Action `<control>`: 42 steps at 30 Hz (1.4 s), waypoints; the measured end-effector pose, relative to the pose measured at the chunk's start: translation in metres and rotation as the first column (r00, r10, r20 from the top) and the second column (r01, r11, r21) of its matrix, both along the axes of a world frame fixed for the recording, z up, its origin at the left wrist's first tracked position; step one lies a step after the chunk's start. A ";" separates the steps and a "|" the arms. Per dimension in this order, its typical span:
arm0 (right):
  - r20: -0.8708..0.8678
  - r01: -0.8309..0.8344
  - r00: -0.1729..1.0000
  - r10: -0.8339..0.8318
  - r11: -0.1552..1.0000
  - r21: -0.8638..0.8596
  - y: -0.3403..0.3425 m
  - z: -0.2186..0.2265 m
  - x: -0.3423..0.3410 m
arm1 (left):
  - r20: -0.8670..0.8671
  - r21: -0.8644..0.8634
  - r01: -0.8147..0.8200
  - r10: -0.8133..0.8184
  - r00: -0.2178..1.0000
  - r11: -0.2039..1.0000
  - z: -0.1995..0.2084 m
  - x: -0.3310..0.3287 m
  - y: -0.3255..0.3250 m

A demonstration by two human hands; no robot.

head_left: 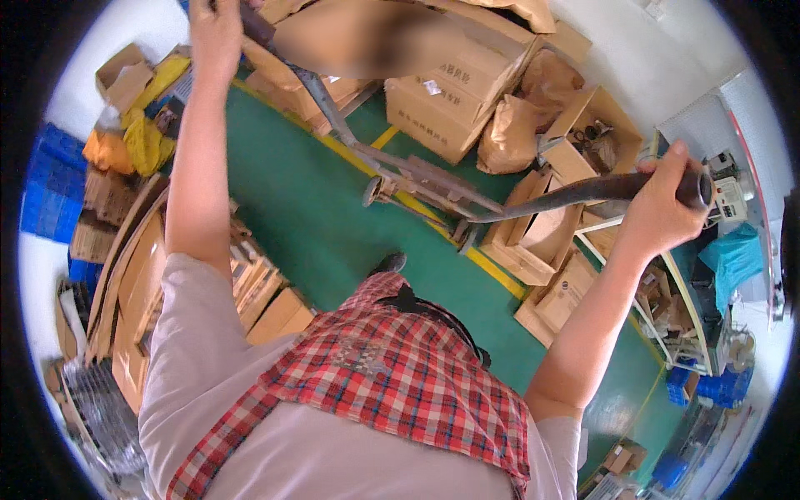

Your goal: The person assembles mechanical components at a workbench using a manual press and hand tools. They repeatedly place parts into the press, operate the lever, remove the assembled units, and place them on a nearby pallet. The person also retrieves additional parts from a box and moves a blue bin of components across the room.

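Observation:
Both my arms are stretched out to the handlebars of a metal hand truck [554,198]. Its dark bars curve inward to a low, worn frame with small wheels [375,191] over the green floor. At the upper left, my left hand [217,40] is closed round the left handle [257,27]; the picture's top edge cuts off part of this hand. On the right, my right hand [665,207] wraps the black grip [694,190], whose round end sticks out past my fingers.
Large cardboard cartons [437,112] stand ahead, with brown paper sacks [510,137] and an open box of parts [596,137] to their right. Cardboard stacks [137,312] and blue crates [54,187] line the left. A shelf [692,325] stands at the right. Yellow lines [492,271] mark the floor.

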State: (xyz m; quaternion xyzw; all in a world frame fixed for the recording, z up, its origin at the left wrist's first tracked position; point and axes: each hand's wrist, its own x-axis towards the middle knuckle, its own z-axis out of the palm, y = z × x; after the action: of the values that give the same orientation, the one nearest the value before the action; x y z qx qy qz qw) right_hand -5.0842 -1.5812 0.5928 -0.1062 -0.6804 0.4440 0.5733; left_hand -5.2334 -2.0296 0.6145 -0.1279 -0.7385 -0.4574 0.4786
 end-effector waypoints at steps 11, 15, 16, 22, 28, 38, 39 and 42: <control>0.604 0.125 0.789 -0.116 0.992 0.027 0.056 -0.132 -0.072 | 0.631 0.046 0.207 -0.190 0.752 0.977 -0.106 -0.221 0.117; 0.744 0.161 0.667 0.042 0.967 -0.198 0.031 -0.246 0.004 | 0.691 -0.108 0.220 -0.086 0.718 0.970 -0.162 -0.281 0.085; 0.845 0.243 0.533 0.044 0.948 -0.203 0.000 -0.266 0.038 | 0.687 -0.177 0.032 0.100 0.720 0.984 -0.168 -0.279 0.063; 0.936 0.562 0.343 0.083 0.780 -0.275 -0.054 -0.347 0.202 | 0.397 0.082 -0.049 0.013 0.918 0.995 -0.171 -0.267 0.103; 0.967 0.849 0.179 0.183 0.469 -0.245 -0.172 -0.409 0.358 | 0.148 -0.086 -0.043 0.056 0.987 0.995 -0.179 -0.257 0.091; 0.898 0.975 0.207 0.388 -0.007 -0.222 -0.303 -0.464 0.535 | 0.061 -0.141 0.708 -0.708 0.703 0.692 -0.131 0.066 0.349; 0.887 0.969 0.244 0.391 -0.074 -0.234 -0.311 -0.465 0.542 | 0.187 -0.289 0.737 -0.719 0.669 0.611 -0.146 0.087 0.375; 0.914 0.934 0.317 0.253 -0.251 -0.254 -0.344 -0.451 0.567 | 0.175 -0.316 0.920 -0.939 0.295 0.230 -0.189 0.208 0.442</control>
State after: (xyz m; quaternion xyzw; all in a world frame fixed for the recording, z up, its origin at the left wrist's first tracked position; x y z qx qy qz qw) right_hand -4.5172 -1.9250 0.1417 -0.8990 -0.1959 0.3877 0.0559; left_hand -5.0254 -1.5881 0.4255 -0.6373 -0.5738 -0.5046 0.0999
